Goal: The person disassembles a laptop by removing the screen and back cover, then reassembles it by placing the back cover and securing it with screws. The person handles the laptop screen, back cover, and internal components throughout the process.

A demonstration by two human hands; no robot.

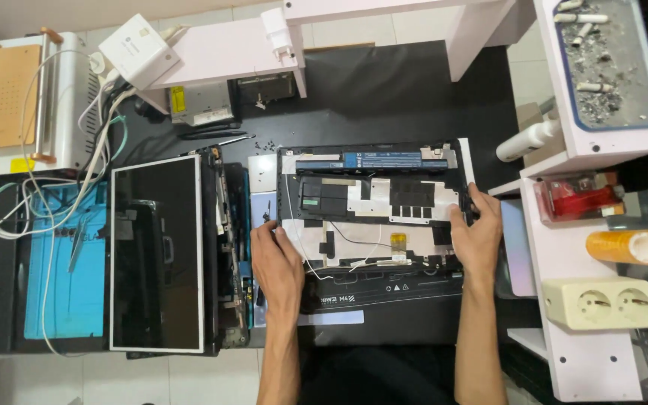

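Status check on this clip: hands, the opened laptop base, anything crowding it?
Left hand grips the laptop base at its left edge, right hand at its right edge. Base open, loose white cable across it. Detached screen panel lies close left.

Opened laptop base between both hands, detached screen panel left.

Detached dark laptop screen lying flat left of the opened laptop base, long blue label along its far edge, yellow sticker on grey box behind
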